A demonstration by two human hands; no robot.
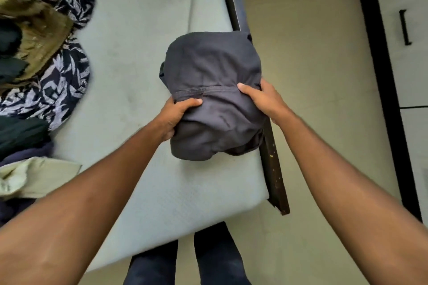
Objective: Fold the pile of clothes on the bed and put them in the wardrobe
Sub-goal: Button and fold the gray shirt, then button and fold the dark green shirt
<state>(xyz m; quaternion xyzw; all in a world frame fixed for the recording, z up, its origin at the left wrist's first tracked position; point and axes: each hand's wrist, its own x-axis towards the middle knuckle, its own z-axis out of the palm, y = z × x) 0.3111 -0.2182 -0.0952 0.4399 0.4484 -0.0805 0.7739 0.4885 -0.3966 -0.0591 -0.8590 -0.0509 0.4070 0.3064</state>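
Note:
A folded dark grey garment (213, 65) is held up over the right edge of the bed (143, 30). My left hand (178, 113) grips its left side, thumb on top and fingers underneath. At its right side, my right hand (264, 97) grips it the same way. A pile of unfolded clothes (41, 58) lies on the left of the bed: olive, leaf-patterned dark blue, dark green and pale green pieces. The white wardrobe (403, 65) with a black handle (404, 28) stands at the far right, its doors shut.
A dark bed frame rail (274, 169) runs along the mattress edge. Beige floor (312, 76) lies between the bed and the wardrobe. My legs in dark trousers (185, 261) show at the bottom.

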